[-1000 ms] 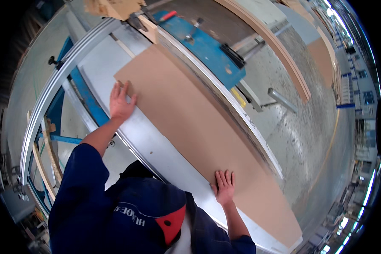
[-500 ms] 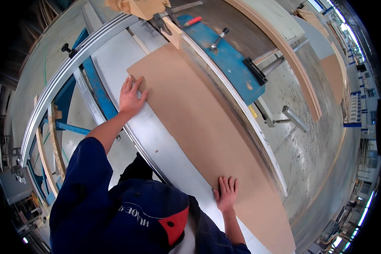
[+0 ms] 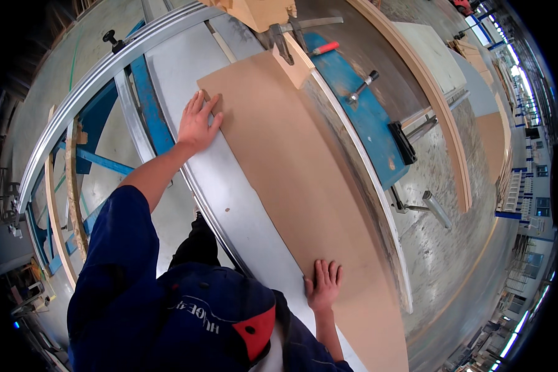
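A long brown board (image 3: pixel 304 180) lies flat on a silver metal sliding table (image 3: pixel 242 204), running from the far left toward the near right. My left hand (image 3: pixel 197 127) rests open at the board's left edge near its far corner, with fingers spread and fingertips on the board. Farther back along the same edge, my right hand (image 3: pixel 323 288) lies open with its fingers flat on the board and its thumb at the edge. The board's far end sits beside a wooden block (image 3: pixel 299 62) held by a dark clamp (image 3: pixel 282 46).
Right of the board is a blue machine surface (image 3: pixel 359 118) with a red-handled tool (image 3: pixel 325 48) and a lever (image 3: pixel 363 87). A curved-looking aluminium rail (image 3: pixel 74 105) and blue frame (image 3: pixel 147 102) stand on the left. A long wooden strip (image 3: pixel 440 99) crosses the far right.
The board and sliding table have shifted forward past the blue machine and wooden block. Both hands have travelled with the board, keeping their places on it. The camera view has shifted too.
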Demonstrator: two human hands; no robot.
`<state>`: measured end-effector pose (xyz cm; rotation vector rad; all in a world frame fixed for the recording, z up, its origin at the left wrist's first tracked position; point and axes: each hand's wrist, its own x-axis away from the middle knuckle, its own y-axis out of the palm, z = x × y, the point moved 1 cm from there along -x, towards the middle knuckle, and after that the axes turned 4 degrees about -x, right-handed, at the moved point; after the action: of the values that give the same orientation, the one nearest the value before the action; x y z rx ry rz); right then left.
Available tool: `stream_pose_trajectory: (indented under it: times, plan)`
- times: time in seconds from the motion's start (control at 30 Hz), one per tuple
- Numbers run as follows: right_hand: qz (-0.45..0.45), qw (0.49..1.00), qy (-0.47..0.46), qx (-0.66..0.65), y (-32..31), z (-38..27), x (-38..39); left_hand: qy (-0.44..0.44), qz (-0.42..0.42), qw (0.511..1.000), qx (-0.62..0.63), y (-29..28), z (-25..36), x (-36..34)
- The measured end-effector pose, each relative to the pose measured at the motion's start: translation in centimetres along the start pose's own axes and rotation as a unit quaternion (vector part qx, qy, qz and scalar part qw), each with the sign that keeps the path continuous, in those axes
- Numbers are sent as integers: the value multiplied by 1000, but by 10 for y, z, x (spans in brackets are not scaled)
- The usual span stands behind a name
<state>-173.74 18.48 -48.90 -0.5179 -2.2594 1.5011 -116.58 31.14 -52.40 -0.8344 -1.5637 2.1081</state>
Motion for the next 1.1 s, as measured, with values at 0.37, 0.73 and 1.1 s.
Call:
stream_pose_trajectory:
  times: [0.37, 0.73, 1.1]
  plan:
    - [-51, 999, 9, -5, -24, -42, -84, -34, 3, 999, -4, 29, -56, -42]
    - [61, 987, -71, -129, 32, -43, -144, 40, -129, 990, -30, 27, 235, 164]
    - [18, 997, -37, -62, -55, 134, 92, 10, -135, 989, -53, 40, 201, 126]
